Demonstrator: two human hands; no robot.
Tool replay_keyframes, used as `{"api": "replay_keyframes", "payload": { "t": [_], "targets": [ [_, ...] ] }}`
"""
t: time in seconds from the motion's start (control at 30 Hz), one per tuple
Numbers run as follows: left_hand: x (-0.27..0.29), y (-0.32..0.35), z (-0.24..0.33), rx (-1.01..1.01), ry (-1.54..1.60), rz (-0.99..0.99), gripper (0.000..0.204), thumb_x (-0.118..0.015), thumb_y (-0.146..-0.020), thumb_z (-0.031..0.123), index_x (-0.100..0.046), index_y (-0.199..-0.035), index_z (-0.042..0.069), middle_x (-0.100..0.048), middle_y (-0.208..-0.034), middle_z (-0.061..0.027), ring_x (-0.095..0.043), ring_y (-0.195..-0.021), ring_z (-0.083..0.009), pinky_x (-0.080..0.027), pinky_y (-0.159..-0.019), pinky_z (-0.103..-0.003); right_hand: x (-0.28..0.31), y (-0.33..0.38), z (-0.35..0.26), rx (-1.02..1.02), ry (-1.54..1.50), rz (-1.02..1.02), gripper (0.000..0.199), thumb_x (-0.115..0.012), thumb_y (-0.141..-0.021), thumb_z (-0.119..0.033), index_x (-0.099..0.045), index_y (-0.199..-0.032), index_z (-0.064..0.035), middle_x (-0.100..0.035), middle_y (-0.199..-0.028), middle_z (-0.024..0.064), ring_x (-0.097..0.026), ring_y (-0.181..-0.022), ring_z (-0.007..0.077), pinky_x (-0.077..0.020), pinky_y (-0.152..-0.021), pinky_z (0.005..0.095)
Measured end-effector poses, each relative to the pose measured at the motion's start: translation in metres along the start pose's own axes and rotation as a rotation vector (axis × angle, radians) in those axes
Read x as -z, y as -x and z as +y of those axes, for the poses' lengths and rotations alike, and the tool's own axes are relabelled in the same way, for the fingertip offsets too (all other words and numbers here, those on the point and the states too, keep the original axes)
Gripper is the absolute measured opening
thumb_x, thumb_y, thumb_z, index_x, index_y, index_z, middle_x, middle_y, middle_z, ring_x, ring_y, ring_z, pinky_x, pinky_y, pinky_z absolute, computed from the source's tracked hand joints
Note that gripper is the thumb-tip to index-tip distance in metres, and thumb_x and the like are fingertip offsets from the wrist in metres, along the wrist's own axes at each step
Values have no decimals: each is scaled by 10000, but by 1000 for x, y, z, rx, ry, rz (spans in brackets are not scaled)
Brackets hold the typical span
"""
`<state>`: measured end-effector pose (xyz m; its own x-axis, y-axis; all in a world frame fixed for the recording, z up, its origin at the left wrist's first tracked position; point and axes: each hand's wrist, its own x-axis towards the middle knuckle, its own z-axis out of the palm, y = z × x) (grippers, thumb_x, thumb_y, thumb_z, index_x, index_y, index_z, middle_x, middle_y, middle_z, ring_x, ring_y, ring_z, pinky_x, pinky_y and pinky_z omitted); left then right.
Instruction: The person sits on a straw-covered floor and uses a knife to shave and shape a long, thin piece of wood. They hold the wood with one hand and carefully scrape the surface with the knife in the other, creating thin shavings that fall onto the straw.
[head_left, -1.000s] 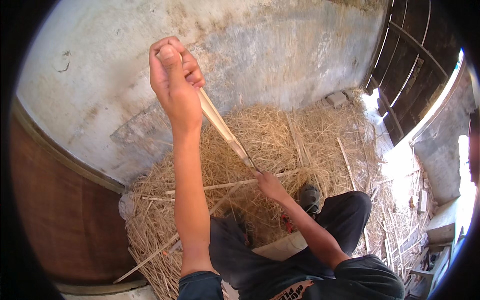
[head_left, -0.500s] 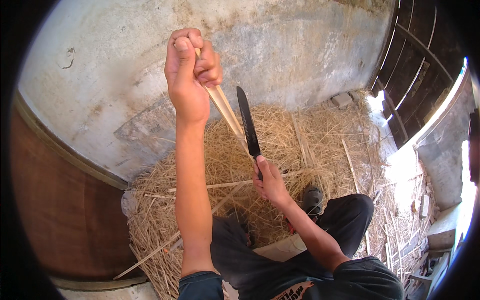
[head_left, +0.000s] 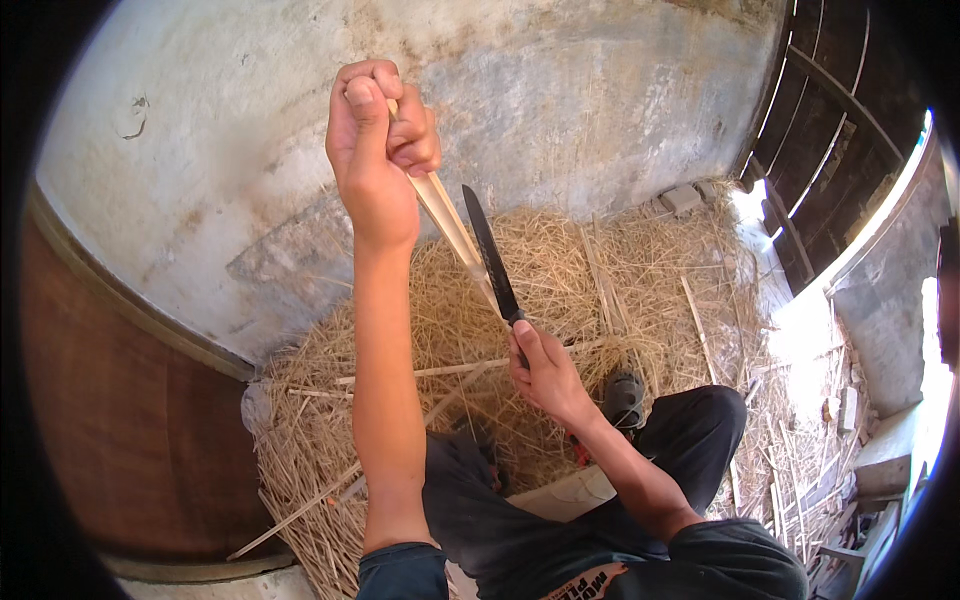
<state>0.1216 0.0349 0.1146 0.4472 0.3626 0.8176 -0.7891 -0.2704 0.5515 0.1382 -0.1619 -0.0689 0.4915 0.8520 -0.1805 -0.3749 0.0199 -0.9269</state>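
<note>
My left hand point(head_left: 385, 130), raised at the end of a stretched arm, is closed round the upper end of a pale split bamboo strip point(head_left: 445, 222). The strip slants down to the right from my fist, and its lower end runs behind the knife. In my right hand point(head_left: 548, 370) is the handle of a knife with a long black blade point(head_left: 487, 248). The blade points up and slightly left, its lower part beside or against the strip; I cannot tell whether it cuts in. Fingers of my right hand wrap the handle below the strip.
Straw-like shavings point(head_left: 560, 270) and loose strips cover the floor before my legs. A stained wall point(head_left: 600, 110) rises behind them. To the left is a brown panel point(head_left: 130, 400); at the right, dark slatted boards point(head_left: 840, 110). A brick-like block point(head_left: 682, 199) lies by the wall.
The knife blade has tilted further left and its tip sits lower, closer to the strip. My right hand has shifted slightly right and down. My left hand has hardly moved.
</note>
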Motion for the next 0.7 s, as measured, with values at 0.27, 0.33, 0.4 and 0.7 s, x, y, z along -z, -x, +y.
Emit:
{"api": "replay_keyframes", "payload": {
  "t": [0.27,0.33,0.4,0.7],
  "targets": [
    [-14,-1,1,6,-23,4,301,-417,-1154,419,-481,-1090,132,-295,-705,42,-229,-561,-74,-227,-502,-247,-8,-1,2,645,-110,262,507,-354,-1157,-468,-464,-823,-102,-442,-642,-23,-395,-508,78,-324,-460,267],
    [-13,0,0,-8,-51,49,301,-420,-1153,419,-481,-1092,132,-296,-708,42,-227,-563,-75,-223,-502,-249,11,-22,42,418,194,159,465,-368,-1155,-468,-453,-891,-95,-427,-643,-24,-396,-498,86,-304,-435,259],
    [-4,-1,-1,-38,-110,119,302,-426,-1152,422,-483,-1096,131,-297,-712,42,-226,-566,-75,-220,-501,-251,22,-26,40,193,286,28,468,-377,-1157,-458,-456,-880,-89,-416,-632,-22,-394,-489,91,-319,-437,264],
    [-14,2,3,-1,-87,78,303,-435,-1152,423,-493,-1093,132,-313,-715,43,-243,-574,-66,-244,-509,-237,0,-27,15,207,248,71,462,-421,-1149,-379,-561,-916,-5,-494,-678,42,-467,-628,155,-422,-612,367]
  ]
}}
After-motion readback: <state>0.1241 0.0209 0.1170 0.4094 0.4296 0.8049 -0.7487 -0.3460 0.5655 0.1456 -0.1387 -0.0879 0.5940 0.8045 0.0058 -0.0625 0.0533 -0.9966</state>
